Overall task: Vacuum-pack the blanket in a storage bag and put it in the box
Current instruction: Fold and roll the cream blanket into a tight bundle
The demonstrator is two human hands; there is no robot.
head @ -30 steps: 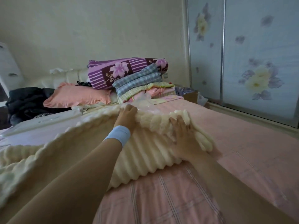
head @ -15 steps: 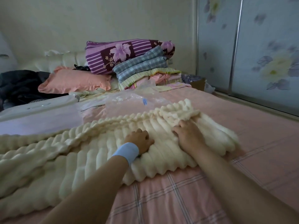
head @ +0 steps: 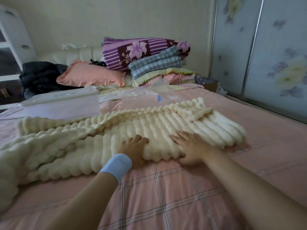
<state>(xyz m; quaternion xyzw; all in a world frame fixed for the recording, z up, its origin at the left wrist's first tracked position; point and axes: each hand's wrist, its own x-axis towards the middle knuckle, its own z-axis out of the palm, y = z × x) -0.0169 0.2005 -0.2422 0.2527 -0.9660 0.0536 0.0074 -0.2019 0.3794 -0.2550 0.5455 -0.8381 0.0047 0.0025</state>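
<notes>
A cream ribbed blanket (head: 149, 128) lies folded into a long strip across the pink checked bed (head: 166, 196). My left hand (head: 134, 149), with a blue wristband, curls its fingers into the blanket's near edge. My right hand (head: 191, 146) rests flat on the blanket just to the right, fingers spread, thumb at the edge. A clear plastic storage bag (head: 146, 95) with a small blue part lies crumpled behind the blanket. A brown cardboard box (head: 210, 85) stands past the bed's far right corner.
Folded bedding (head: 156, 63) and a pink pillow (head: 91, 75) are stacked at the headboard, dark clothes (head: 41, 77) to their left. A white flat package (head: 61, 97) lies on the left. Wardrobe sliding doors (head: 265, 55) run along the right; a white shelf (head: 11, 47) stands far left.
The lifted blanket edge has been laid down onto the bed. Both hands have slid back towards me across the blanket to its near edge.
</notes>
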